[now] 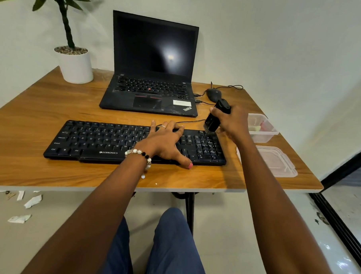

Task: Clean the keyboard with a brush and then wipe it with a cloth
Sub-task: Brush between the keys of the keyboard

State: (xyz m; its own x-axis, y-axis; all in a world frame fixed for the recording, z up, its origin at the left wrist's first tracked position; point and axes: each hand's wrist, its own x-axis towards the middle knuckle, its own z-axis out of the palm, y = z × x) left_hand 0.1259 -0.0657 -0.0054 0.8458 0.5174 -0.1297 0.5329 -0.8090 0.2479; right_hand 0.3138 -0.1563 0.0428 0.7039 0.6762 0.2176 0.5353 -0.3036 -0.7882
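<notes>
1. The keyboard (117, 141) lies flat on the wooden table (39, 168), near the front edge, with a closed-down dark laptop (151, 73) just beyond it.
2. The left hand (167, 142) rests on the right-middle part of the keyboard, fingers spread and fairly straight across the keys, thumb reaching down over the near edge. It looks to be pinning the board in place, not gripping it.
3. The right hand (232, 122) has its fingers curled round a black brush (215, 117), held tilted with the handle up and far, the bristle end down at the far right corner of the keyboard, above the number pad. The bristles seem to touch the keys, though the contact itself is too small to be sure of.
4. The step in hand, by my reading, is the brushing, and it sits at the right end of the board; the long stretch of letter keys to the left is still to be swept.
5. The next move likely calls for short strokes along the key rows, working leftward, with the left hand shifting aside so the keys under it can be reached.
6. A cloth is not clearly visible; a clear plastic box (262, 128) and its lid (275, 161) sit to the right of the keyboard, and the box's contents are too blurred to name.
</notes>
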